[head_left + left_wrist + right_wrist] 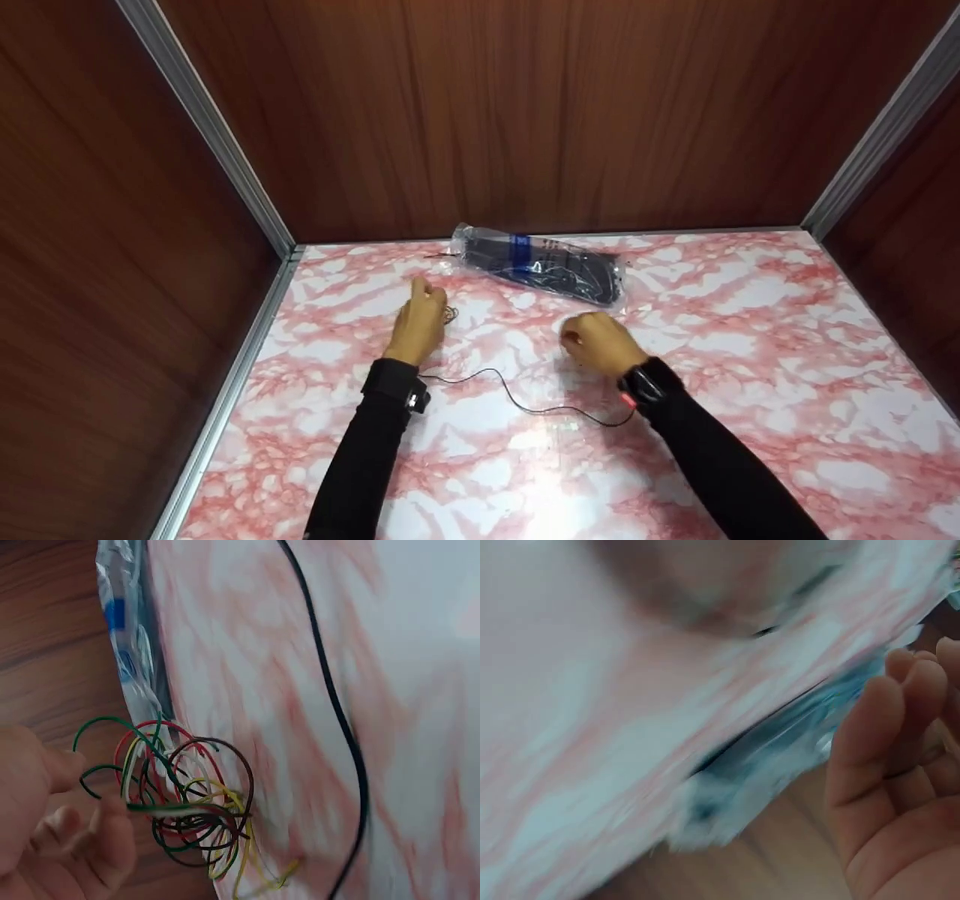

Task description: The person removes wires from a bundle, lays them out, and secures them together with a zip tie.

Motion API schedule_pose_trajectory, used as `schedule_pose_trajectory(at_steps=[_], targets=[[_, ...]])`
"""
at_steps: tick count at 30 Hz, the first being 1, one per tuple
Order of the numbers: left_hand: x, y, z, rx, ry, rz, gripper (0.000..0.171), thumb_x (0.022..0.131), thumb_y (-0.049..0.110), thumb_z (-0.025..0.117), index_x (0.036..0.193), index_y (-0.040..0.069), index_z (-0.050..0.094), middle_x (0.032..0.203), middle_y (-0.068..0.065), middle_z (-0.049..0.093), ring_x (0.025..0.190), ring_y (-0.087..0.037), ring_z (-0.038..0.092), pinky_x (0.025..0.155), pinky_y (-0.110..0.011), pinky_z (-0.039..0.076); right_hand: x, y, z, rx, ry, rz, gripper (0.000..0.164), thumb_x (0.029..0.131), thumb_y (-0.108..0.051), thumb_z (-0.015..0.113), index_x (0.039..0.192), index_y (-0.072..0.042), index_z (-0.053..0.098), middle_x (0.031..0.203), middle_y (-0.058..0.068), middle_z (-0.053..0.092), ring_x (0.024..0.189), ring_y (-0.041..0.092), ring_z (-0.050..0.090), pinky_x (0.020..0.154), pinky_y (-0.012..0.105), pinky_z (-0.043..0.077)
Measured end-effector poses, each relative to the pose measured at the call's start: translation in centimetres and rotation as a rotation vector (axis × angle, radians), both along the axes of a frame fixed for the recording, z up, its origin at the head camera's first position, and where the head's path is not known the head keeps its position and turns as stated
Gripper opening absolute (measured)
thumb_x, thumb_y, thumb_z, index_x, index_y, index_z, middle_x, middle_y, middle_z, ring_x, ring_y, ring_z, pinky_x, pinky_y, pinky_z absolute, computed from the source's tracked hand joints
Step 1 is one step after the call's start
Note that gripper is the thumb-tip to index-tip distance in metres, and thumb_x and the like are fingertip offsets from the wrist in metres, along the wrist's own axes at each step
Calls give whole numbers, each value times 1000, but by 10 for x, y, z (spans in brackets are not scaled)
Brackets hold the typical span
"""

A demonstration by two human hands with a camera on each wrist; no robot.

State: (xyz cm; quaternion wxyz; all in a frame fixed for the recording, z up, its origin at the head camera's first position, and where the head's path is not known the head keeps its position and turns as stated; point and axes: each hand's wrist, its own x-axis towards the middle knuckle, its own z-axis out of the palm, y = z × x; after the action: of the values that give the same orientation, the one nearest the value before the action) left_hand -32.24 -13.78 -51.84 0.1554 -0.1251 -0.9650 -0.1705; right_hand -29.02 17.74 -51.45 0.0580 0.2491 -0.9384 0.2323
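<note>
In the left wrist view, a tangled bundle of thin coloured wires (199,825), green, red, yellow, black and white, hangs from the fingers of my left hand (421,324). The fingers and thumb pinch some of its strands. From the head only a small loop of it shows beside that hand. My right hand (602,343) hovers over the table to the right, fingers loosely curled; in the right wrist view nothing shows between its fingertips (926,682). Beyond both hands lies a clear plastic bag (536,268) with dark contents and a blue label band.
A thin black cable (517,403) runs in a wavy line from the left wrist to the right wrist. The table (750,352) has a red and white marbled top. Brown wood-grain panels (525,112) with metal corner posts (217,135) enclose its back and sides.
</note>
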Motion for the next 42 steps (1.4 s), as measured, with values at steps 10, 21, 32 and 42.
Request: schedule_pose_trajectory(at_steps=[10,21,32,42], targets=[[-3,30,-12,113,42,-235,8,96,5,52,93,3,59,82,-10,68,79,-25,68,70,-39,56,-35,-86,-1,-250,-232,7,20,87,-14,70,105,-7,71,81,7,73,73,17,63,70,31,51],[-9,42,-1,203,44,-372,12,93,4,62,96,5,73,92,-8,71,88,-19,67,79,-30,56,-47,-94,7,-417,-389,-15,11,90,-7,64,101,-5,66,71,8,66,39,10,48,39,21,38],[-12,30,2,7,129,-384,23,77,-15,60,89,0,72,91,-12,69,89,-24,68,81,-29,57,-39,-74,-1,-722,-754,39,23,99,-14,50,105,6,58,82,4,61,52,10,51,50,27,49],[-10,11,0,-187,234,-264,15,76,-12,62,84,-1,68,83,-10,66,79,-24,69,70,-31,58,-36,-17,3,-139,-3,134,11,92,-5,63,86,-11,70,78,7,71,68,11,62,64,30,54]])
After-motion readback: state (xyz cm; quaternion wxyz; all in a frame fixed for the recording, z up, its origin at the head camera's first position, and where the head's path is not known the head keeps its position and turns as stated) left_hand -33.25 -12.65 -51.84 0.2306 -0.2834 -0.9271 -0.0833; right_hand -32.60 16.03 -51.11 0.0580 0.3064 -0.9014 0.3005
